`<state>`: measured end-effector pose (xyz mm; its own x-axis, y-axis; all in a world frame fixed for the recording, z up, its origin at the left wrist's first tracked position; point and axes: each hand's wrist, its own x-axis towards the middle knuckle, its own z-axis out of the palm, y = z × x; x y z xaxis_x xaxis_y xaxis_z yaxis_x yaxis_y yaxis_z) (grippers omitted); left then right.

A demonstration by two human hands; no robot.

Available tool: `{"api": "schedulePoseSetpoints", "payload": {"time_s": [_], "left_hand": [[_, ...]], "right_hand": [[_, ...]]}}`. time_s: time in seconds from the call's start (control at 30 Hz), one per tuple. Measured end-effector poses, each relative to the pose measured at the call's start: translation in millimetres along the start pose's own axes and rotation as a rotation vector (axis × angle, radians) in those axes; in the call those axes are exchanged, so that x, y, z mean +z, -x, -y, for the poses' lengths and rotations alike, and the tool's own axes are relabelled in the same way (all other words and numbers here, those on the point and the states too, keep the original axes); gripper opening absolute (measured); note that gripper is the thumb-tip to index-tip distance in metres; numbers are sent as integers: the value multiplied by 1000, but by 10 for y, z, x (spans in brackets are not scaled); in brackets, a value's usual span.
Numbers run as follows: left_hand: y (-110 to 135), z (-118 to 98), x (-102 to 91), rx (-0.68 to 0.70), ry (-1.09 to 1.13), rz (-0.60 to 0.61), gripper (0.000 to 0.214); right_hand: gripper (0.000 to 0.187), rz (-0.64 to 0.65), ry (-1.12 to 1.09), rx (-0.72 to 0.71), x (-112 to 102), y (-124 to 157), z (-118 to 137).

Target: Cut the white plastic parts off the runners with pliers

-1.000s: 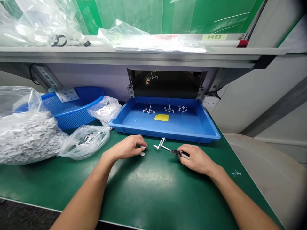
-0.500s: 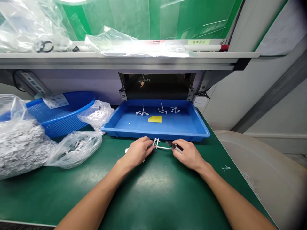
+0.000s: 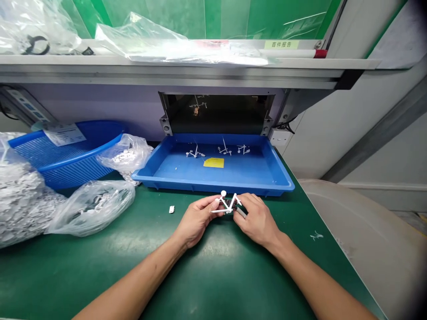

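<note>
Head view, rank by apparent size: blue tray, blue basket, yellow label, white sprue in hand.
1. blue tray
2. blue basket, partly hidden behind a bag
3-4. white sprue in the left hand and yellow label: the sprue looks slightly larger, but it is nearer the camera, so left unranked.

Bright, even overhead light covers my bench, leaving a broad soft glare patch on the green mat and hard highlights on the clear plastic bags. Shadows under my left hand and right hand are short and faint, while the recess is dark. The wide lens bows the shelf edge, and the lower right corner darkens and blurs.
</note>
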<state>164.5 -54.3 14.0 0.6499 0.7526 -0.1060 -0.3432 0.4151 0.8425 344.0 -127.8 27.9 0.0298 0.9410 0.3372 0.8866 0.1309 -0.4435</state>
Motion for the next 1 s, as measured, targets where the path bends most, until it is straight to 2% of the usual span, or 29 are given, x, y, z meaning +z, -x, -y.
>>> {"api": "schedulePoseSetpoints", "payload": {"time_s": [0.47, 0.63, 0.77, 0.9, 1.0], "left_hand": [[23, 96, 26, -10, 27, 18, 32], [-33, 153, -4, -19, 7, -79, 37], [-81, 160, -31, 1, 41, -98, 40], [-83, 185, -7, 43, 29, -84, 37], [-51, 59, -42, 140, -29, -131, 30]], "right_hand": [[11, 56, 58, -1, 56, 25, -28], [13, 87, 12, 115, 102, 5, -104], [12, 7, 13, 197, 24, -53, -250], [15, -64, -39, 149, -99, -59, -304], [17, -1, -46, 92, -85, 18, -287]]}}
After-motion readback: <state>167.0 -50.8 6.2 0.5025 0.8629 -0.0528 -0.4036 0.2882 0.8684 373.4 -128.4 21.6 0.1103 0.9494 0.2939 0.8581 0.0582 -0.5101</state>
